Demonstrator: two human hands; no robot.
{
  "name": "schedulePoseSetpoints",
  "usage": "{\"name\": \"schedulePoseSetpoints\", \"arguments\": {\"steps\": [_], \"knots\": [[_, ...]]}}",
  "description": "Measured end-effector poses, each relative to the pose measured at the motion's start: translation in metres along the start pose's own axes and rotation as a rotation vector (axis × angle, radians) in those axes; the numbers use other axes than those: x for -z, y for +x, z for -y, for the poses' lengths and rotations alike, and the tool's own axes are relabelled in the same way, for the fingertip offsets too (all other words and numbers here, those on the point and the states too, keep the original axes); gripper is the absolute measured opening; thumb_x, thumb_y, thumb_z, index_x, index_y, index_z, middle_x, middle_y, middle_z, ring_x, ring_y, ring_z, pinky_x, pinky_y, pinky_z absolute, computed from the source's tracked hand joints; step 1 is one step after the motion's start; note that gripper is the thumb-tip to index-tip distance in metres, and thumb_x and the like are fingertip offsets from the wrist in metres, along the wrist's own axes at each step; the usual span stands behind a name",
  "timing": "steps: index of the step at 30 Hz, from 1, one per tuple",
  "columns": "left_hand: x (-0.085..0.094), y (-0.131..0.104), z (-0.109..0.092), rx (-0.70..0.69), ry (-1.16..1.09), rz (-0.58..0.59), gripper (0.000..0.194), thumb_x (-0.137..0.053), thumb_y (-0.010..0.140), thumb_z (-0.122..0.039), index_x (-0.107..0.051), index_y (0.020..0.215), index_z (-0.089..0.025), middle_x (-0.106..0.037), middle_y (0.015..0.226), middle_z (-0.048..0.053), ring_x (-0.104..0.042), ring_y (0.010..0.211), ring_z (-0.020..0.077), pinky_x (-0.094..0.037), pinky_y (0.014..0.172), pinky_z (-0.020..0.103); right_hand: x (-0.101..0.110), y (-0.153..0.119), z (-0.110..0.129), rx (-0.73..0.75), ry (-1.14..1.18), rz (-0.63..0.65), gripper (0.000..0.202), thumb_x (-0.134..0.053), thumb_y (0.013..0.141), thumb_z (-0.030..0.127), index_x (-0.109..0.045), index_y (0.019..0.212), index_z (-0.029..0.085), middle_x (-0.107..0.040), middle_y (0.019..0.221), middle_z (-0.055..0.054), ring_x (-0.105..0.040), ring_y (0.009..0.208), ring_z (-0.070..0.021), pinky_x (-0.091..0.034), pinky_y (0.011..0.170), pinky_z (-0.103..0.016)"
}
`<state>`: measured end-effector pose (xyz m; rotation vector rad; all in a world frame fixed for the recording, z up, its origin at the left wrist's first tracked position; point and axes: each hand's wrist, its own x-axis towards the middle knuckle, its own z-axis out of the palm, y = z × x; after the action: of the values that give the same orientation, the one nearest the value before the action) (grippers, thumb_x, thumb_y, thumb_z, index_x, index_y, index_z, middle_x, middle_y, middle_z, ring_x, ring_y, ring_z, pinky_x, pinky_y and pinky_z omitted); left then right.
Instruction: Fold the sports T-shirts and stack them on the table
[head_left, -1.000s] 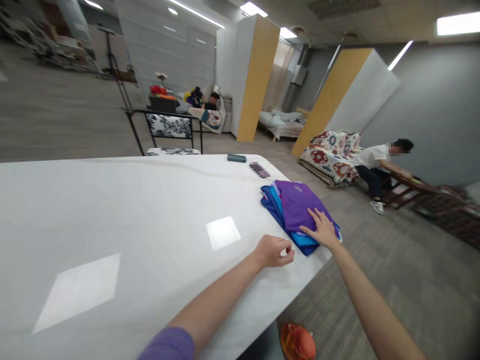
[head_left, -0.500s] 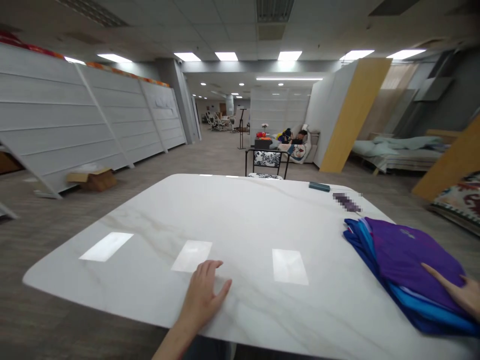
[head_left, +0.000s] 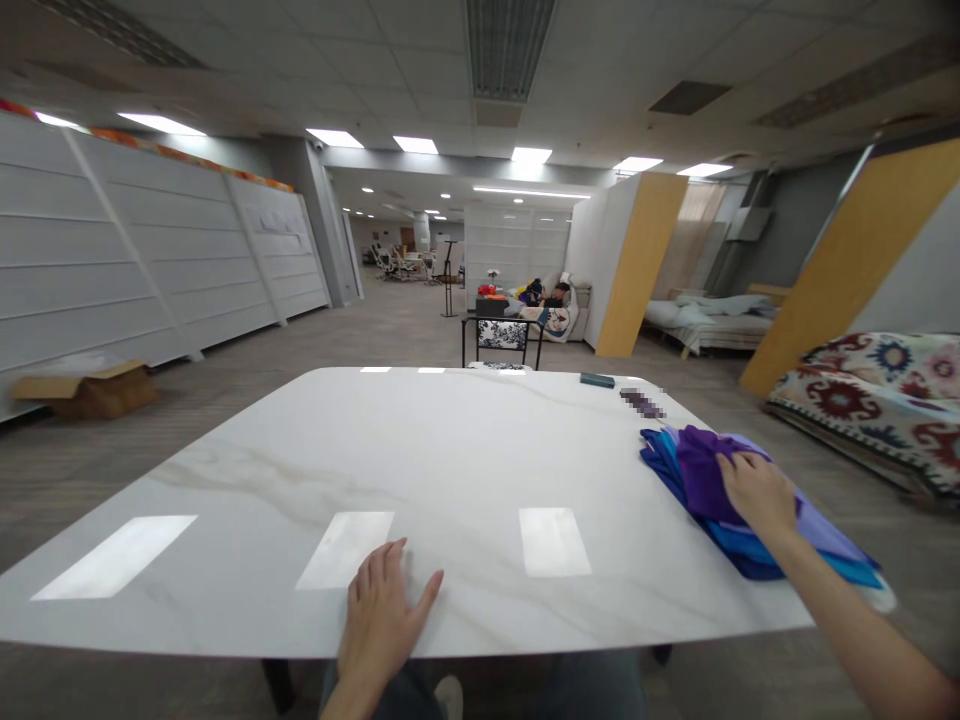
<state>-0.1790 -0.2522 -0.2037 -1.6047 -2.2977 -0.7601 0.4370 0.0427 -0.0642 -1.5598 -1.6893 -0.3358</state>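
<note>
My left hand (head_left: pixel 381 612) rests near the front edge of the white marbled table (head_left: pixel 465 450), fingers apart and nothing in it. At the right, my right hand (head_left: pixel 761 492) is closed on a purple shirt (head_left: pixel 699 472), which is bunched up under the fingers. Beneath it lies a pile of folded clothes: a lavender garment (head_left: pixel 829 527) is partly uncovered, with blue garments (head_left: pixel 742 556) below. The fingertips of my right hand are partly sunk in the purple cloth.
A dark flat case (head_left: pixel 597 380) and a blurred-out dark object (head_left: pixel 642 403) lie at the table's far right. Behind the table stands a patterned chair (head_left: pixel 502 335). Farther back a person (head_left: pixel 556 295) reclines on a sofa. A cardboard box (head_left: pixel 90 390) sits on the floor at left.
My right hand has moved from the near side of the pile onto the purple shirt and gathered it up, baring the lavender layer. The view has turned right; my left hand stays on the table.
</note>
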Motion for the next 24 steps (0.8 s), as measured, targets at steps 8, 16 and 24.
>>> {"name": "schedulePoseSetpoints", "arguments": {"steps": [8,16,24], "knots": [[0.012,-0.01,0.007,-0.054,-0.074,-0.027,0.063,-0.053,0.111,-0.062,-0.061,0.152,-0.016,-0.065,0.149,0.018,-0.058,0.143,0.0369,-0.05,0.119,0.053,-0.017,-0.135,0.265,0.648,0.392,0.688,0.036,-0.057,0.108,0.045,-0.08,0.134,0.033,-0.076,0.132,-0.013,-0.072,0.123,-0.0332,-0.058,0.108,-0.051],[0.022,-0.016,0.01,-0.097,-0.187,0.009,0.08,-0.058,0.106,-0.068,-0.049,0.165,-0.014,-0.058,0.16,0.022,-0.053,0.152,0.0402,-0.046,0.125,0.06,-0.011,-0.229,0.327,0.528,0.531,0.924,0.065,-0.071,0.104,0.058,-0.058,0.164,0.036,-0.072,0.143,-0.011,-0.073,0.124,-0.0302,-0.059,0.106,-0.044],[0.047,-0.019,-0.005,-0.244,-0.25,0.129,0.034,-0.072,0.103,-0.051,-0.074,0.128,-0.027,-0.059,0.165,0.013,-0.036,0.167,0.0406,-0.018,0.138,0.066,-0.016,-0.207,0.27,0.265,0.157,0.939,0.034,-0.063,0.109,0.06,-0.079,0.125,0.034,-0.082,0.092,-0.003,-0.076,0.087,-0.0254,-0.05,0.074,-0.033]]}}
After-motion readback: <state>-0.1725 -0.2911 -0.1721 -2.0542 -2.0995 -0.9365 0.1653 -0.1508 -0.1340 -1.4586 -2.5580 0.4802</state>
